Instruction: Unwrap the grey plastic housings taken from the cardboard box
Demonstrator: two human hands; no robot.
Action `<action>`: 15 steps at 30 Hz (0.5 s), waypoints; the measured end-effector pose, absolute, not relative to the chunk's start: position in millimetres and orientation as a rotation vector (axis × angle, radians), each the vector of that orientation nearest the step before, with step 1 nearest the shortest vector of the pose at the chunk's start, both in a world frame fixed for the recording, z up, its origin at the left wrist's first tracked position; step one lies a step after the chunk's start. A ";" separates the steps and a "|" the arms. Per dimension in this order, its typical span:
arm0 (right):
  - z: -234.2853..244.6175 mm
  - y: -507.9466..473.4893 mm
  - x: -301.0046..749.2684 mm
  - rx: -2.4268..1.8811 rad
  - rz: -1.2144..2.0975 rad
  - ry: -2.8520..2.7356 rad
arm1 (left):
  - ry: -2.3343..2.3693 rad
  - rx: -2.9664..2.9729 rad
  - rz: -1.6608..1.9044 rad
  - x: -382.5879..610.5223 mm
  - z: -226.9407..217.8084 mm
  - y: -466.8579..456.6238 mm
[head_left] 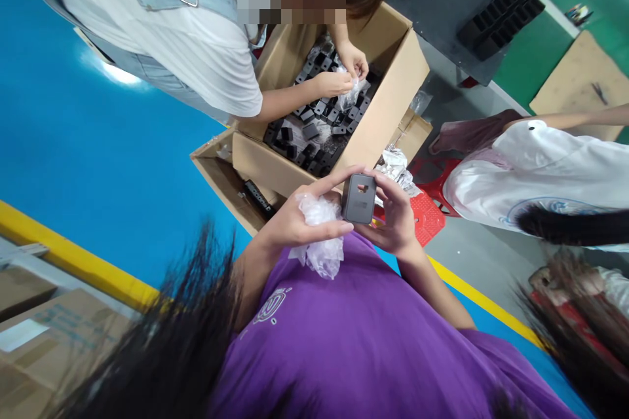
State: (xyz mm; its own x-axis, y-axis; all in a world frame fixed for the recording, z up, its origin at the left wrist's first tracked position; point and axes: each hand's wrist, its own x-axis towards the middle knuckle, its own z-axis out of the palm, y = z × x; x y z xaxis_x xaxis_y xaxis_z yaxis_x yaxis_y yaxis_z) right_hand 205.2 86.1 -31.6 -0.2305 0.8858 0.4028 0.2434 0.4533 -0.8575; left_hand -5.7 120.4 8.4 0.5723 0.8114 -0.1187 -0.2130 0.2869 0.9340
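Note:
Between both hands, in front of my chest, is a small black rectangular plastic case (pixel 360 201) with rounded corners and a cut-out in its face. My left hand (pixel 289 217) grips its left side with thumb and fingers, and also has a crumpled clear plastic bag (pixel 322 255) bunched in the palm. My right hand (pixel 399 217) pinches the right edge of the case. Just beyond stands an open cardboard box (pixel 388 114) with many similar black cases (pixel 310 131) and clear bags inside.
Across the box, a co-worker's hands (pixel 344 75) handle a clear bag. An open carton (pixel 216 167) with a black part lies at left. A red stool (pixel 427 219) and a seated person (pixel 491 177) are at right. Black trays (pixel 506 10) rest on a dark table.

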 end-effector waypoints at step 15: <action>-49.4 81.0 199.4 -1.129 0.979 -1.638 | 0.979 1.168 0.591 0.0 -9.5 125.9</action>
State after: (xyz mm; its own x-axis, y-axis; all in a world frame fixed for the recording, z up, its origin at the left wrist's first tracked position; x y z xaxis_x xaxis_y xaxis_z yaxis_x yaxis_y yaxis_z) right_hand 199.4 81.0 -49.4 -0.1871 0.9552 0.2295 0.2500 0.2722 -0.9292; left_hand 0.0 125.9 -9.5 0.4790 0.8163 -0.3227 0.0946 0.3175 0.9435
